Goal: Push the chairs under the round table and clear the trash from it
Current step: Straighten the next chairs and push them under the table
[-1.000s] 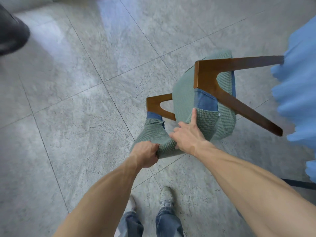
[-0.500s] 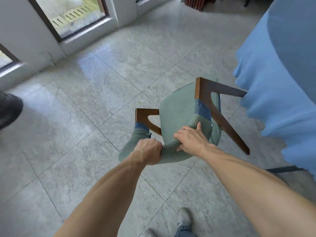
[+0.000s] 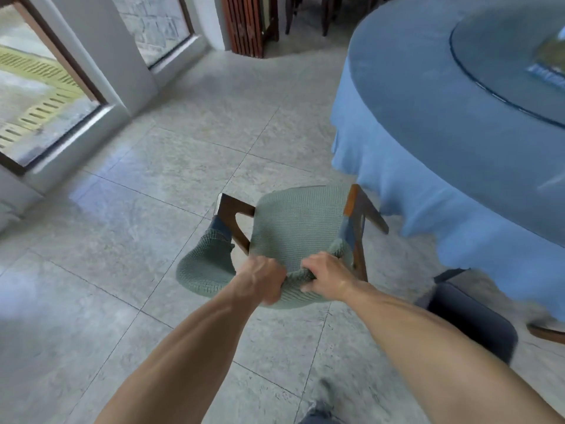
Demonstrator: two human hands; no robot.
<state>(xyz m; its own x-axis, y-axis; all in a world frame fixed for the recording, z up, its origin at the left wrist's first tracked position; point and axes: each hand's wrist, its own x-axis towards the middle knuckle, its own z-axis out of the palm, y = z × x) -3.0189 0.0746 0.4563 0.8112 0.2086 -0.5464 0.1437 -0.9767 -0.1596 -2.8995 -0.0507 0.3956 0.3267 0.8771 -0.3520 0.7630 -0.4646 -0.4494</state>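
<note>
Head view looks down over two bare forearms reaching forward to a chair on a grey tiled floor (image 3: 128,228). At ten o'clock, two glass doors with dark frames (image 3: 46,96) show a yellow grating outside, a pale wall pier standing between them. Near twelve o'clock a dark wooden slatted screen (image 3: 249,24) stands against the far wall, with dark chair legs behind it.

Just below centre, the chair (image 3: 298,228) wears a sage-green knitted cover, and its dark wooden arms jut out on either side of the seat. Left hand (image 3: 263,281) is clenched on the top edge of the backrest, fingers curled tight into the green fabric. Right hand (image 3: 325,275) grasps the same edge just beside it, fingers wrapped over the bunched knit, the cover creased between the two hands. The chair's right wooden arm sits just beside the hanging hem of the tablecloth, apart from it as far as can be told.

From one to three o'clock stands the round table (image 3: 428,133), draped in a blue cloth that falls in folds toward the floor. On its top lies a round glass turntable (image 3: 501,65), and at its far right edge something printed and blurred, which cannot be told. At four o'clock a dark blue cushioned seat (image 3: 470,319) pokes from under the cloth.
</note>
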